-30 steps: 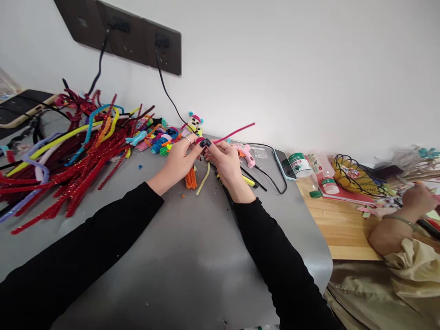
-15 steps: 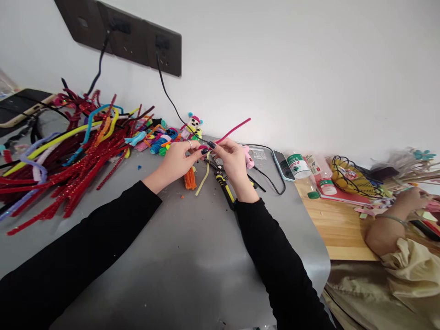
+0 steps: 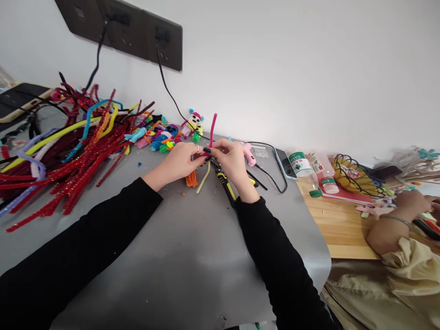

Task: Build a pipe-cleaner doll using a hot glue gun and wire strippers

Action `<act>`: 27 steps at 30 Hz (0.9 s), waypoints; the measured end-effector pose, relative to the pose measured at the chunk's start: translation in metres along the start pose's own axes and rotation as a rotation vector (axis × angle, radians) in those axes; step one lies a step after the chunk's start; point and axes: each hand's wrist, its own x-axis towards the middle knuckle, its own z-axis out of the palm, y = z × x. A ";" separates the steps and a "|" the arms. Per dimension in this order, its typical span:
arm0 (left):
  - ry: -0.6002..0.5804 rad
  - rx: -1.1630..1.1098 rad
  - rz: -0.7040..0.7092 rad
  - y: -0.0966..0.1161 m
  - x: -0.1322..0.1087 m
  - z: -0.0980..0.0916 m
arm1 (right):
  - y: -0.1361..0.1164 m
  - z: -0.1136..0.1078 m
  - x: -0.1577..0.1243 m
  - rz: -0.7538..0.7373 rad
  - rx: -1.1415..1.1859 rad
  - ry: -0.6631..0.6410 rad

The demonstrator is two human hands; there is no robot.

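A magenta pipe cleaner is pinched between my two hands, its free end sticking up toward the wall. My left hand grips it from the left, thumb and fingers closed. From the right, my right hand closes on it too, the fingertips of both hands meeting. Where the fingers meet, the rest of the pipe cleaner is mostly hidden. A pale yellow pipe cleaner hangs or lies just below the fingertips; I cannot tell which. Beneath my right hand lie yellow-and-black pliers. An orange folded pipe-cleaner bundle is beside my left hand.
Many pipe cleaners are heaped at left, near small pipe-cleaner figures. A pink glue gun, phone and bottle stand right. A co-worker's arm rests on the wooden table.
The free end of the magenta pipe cleaner has swung from slanting right to nearly upright. My hands have stayed close together in about the same place.
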 end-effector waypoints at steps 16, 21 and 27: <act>0.150 -0.184 -0.135 -0.002 0.000 0.000 | -0.001 -0.002 0.002 -0.002 -0.048 0.056; 0.239 -0.403 -0.269 -0.005 0.003 -0.004 | -0.002 -0.006 0.002 0.015 0.016 0.093; 0.402 -0.634 -0.377 -0.010 0.007 -0.007 | -0.014 -0.028 -0.002 0.083 -0.256 0.143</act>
